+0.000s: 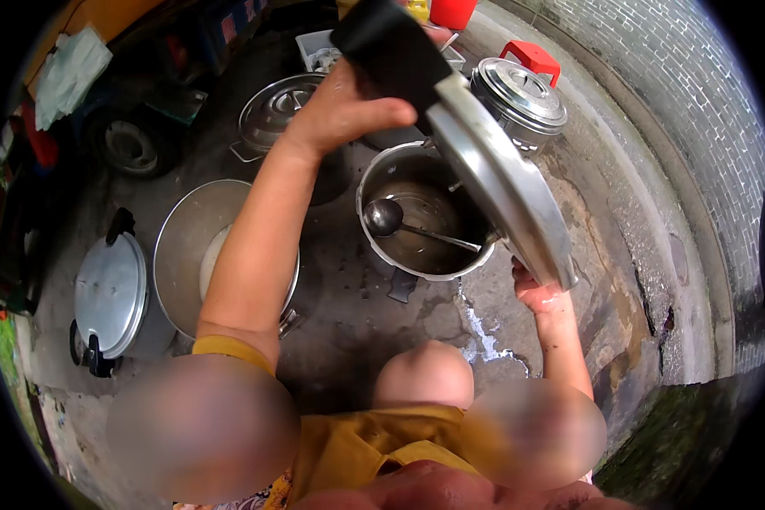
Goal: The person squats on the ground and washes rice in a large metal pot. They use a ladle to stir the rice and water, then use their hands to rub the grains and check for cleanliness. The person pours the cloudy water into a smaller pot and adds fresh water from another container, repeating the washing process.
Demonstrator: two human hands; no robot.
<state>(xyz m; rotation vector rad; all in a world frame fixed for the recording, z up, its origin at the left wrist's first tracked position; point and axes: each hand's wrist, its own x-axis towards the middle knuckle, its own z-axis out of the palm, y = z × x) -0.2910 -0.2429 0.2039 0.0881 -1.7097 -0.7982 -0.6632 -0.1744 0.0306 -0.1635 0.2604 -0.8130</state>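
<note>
A pressure cooker lid (497, 172), metal with a black handle, is tilted on edge above an open pressure cooker pot (449, 277). My left hand (350, 108) is at the black handle near the top, its thumb extended and its fingers partly hidden behind the handle. At the lower rim of the lid, my right hand (542, 290) grips the edge, with its fingers partly behind it. Inside the pot rests a metal ladle (384, 218). A large metal pot (178, 255) with pale contents stands left of it, partly behind my left forearm.
At the left, a lid with black handles (110, 296) sits on another pressure cooker. Lidded metal pots (274, 111) (519, 95), a white tray (309, 44) and a red stool (532, 57) stand farther off. Water wets the cracked concrete; a brick wall (701, 83) runs along the right.
</note>
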